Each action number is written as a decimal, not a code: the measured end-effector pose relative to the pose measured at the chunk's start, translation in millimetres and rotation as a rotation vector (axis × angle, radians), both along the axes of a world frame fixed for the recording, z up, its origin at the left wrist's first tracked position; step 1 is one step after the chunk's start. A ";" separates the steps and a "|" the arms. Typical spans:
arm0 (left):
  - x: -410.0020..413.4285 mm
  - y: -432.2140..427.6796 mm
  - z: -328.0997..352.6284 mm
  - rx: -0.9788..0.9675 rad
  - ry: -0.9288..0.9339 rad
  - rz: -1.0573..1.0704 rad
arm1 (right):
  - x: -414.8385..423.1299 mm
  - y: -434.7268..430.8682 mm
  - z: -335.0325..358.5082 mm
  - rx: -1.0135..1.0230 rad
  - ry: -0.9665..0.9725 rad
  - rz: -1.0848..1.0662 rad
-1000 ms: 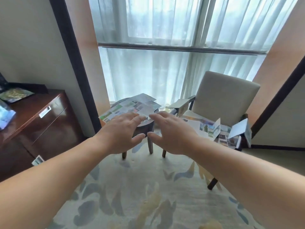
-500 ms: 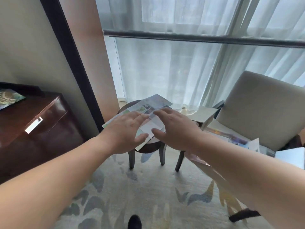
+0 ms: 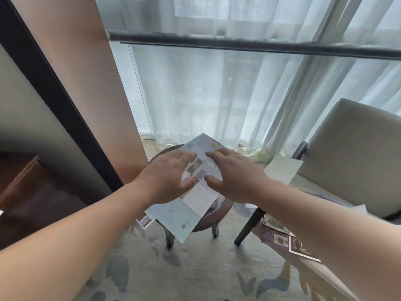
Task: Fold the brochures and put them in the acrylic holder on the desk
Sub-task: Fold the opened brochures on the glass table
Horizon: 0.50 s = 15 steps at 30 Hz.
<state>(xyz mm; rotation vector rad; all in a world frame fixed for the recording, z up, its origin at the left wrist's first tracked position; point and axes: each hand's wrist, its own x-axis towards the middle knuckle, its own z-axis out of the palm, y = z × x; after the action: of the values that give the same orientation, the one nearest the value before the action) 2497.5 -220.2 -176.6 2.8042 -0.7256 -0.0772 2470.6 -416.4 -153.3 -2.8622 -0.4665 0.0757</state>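
Beneath your spread fingers (image 3: pixel 184 156) the brochure (image 3: pixel 173 216) is lying thin, probably slick; left hand (image 3: pixel 167 177) and right hand (image 3: pixel 235 177) are gripping nothing, so pinch an edge by your thumbs.

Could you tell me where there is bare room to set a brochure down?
Only slivers of the round table are bare, beside the brochure under the left hand and right hand. Papers crowd the armchair seat; the carpet in front is free.

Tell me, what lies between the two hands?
In the head view, the unfolded brochure on the round table shows between left hand and right hand.
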 end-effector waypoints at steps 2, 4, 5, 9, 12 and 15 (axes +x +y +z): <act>26.5 -4.6 -5.7 -0.003 0.014 -0.001 | 26.9 -3.2 -7.5 0.014 0.013 0.000; 53.4 -11.1 -11.4 0.001 0.029 0.009 | 55.1 -9.2 -14.7 0.020 0.025 0.012; 66.6 -14.5 -14.1 0.005 0.035 0.017 | 69.7 -13.1 -18.1 0.023 0.034 0.019; 118.7 -29.6 -24.1 0.028 0.080 0.053 | 132.9 -34.3 -30.1 0.045 0.057 0.045; 152.6 -43.8 -30.4 0.034 0.118 0.080 | 176.1 -50.4 -37.3 0.046 0.077 0.058; 178.8 -53.8 -39.8 0.025 0.124 0.102 | 211.1 -60.0 -47.3 0.034 0.096 0.077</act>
<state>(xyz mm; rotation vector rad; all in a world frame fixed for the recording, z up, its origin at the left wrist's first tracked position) 2676.3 -274.0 -216.4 2.8243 -0.5564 -0.2408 2681.7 -476.4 -200.6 -2.7923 -0.5528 0.2154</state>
